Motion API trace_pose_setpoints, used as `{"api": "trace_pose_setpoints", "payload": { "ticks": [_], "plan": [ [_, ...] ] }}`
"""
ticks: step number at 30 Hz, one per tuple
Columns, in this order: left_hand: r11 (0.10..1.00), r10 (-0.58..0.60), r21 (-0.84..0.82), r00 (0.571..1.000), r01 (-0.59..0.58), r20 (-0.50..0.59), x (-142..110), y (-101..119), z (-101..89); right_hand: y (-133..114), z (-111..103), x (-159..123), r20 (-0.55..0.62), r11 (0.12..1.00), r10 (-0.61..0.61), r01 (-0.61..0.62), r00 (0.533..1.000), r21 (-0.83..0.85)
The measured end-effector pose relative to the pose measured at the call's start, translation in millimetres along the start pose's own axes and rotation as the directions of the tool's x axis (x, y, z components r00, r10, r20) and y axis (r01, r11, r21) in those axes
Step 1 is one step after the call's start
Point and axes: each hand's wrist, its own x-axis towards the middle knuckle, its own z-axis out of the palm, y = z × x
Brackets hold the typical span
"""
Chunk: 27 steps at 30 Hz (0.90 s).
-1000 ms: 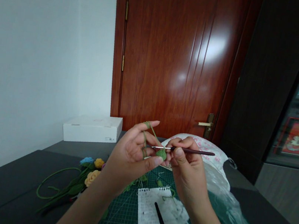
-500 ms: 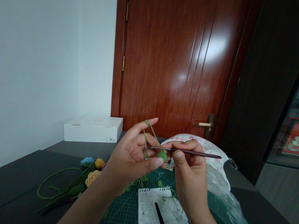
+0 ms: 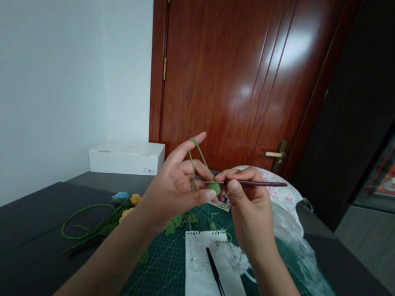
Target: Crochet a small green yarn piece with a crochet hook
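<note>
Two hands are up over the far edge of the cutting mat, close together but not pressed palm to palm. The left hand [image 3: 174,189] has its index finger raised, with one strand of green yarn [image 3: 196,157] looped over it and running down to a single small green crocheted piece [image 3: 214,188], held between the thumb and the other fingers. The right hand [image 3: 247,210] pinches one slim crochet hook [image 3: 255,183] between thumb and index finger, its metal tip at that piece. The dark worktop [image 3: 13,209] carries one green cutting mat [image 3: 153,280], and on the mat lie one white spiral notepad [image 3: 201,272] and one pair of black tweezers [image 3: 214,279]. Three crocheted flowers, one blue [image 3: 121,196], one yellow [image 3: 135,199] and one peach [image 3: 125,214], sit off the mat's left edge with a curling green stem [image 3: 79,219]. One white box [image 3: 125,158] stands at the far left corner. Against the level hook of the earlier frame, it now slants up to the right — and the hands and the whole scene sit higher in view.
</note>
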Motion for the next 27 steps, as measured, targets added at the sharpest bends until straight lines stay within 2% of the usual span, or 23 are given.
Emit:
{"api": "trace_pose_setpoints", "payload": {
  "ticks": [6,15,23,27],
  "plan": [
    [0.998,0.031,0.057,0.999,-0.030,-0.010,4,-3,0.8,0,-2,3,-0.002,0.999,-0.018,0.018,1.000,-0.050],
    [0.985,0.120,0.130,0.992,-0.115,-0.037,3,-13,6.1,-1,-2,1,-0.014,0.987,-0.120,0.118,0.993,-0.108],
    [0.980,0.119,0.169,0.991,-0.107,-0.059,3,-13,6.7,1,-3,3,-0.041,0.989,-0.121,0.117,0.992,-0.088],
    [0.974,0.114,0.204,0.989,-0.093,-0.091,3,-11,8.3,0,-1,2,-0.047,0.984,-0.131,0.124,0.990,-0.128]
  ]
}}
